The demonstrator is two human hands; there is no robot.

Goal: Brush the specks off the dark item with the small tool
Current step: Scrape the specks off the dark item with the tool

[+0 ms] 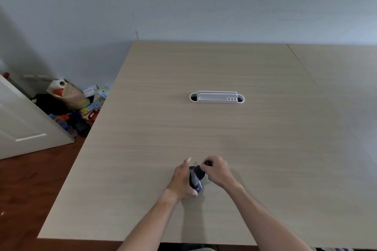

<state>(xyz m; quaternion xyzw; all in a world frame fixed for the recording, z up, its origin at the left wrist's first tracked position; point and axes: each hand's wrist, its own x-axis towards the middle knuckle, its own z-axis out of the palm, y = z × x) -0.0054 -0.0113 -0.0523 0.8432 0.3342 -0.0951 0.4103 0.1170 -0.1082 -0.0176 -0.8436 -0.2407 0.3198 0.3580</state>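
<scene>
A dark, rounded item (195, 181) with pale lettering on its near end rests on the wooden table (204, 132) near the front edge. My left hand (182, 179) grips it from the left side. My right hand (216, 170) pinches a small black brush (201, 171) by its knob; the flared dark bristles press on the item's top right. The far part of the item is hidden behind the brush and my fingers.
A white oval cable-port insert (216, 97) is set into the table further back. A seam (326, 97) runs between two tabletops on the right. On the floor at left lie a bag and scattered clutter (71, 103) beside a white door (24, 124).
</scene>
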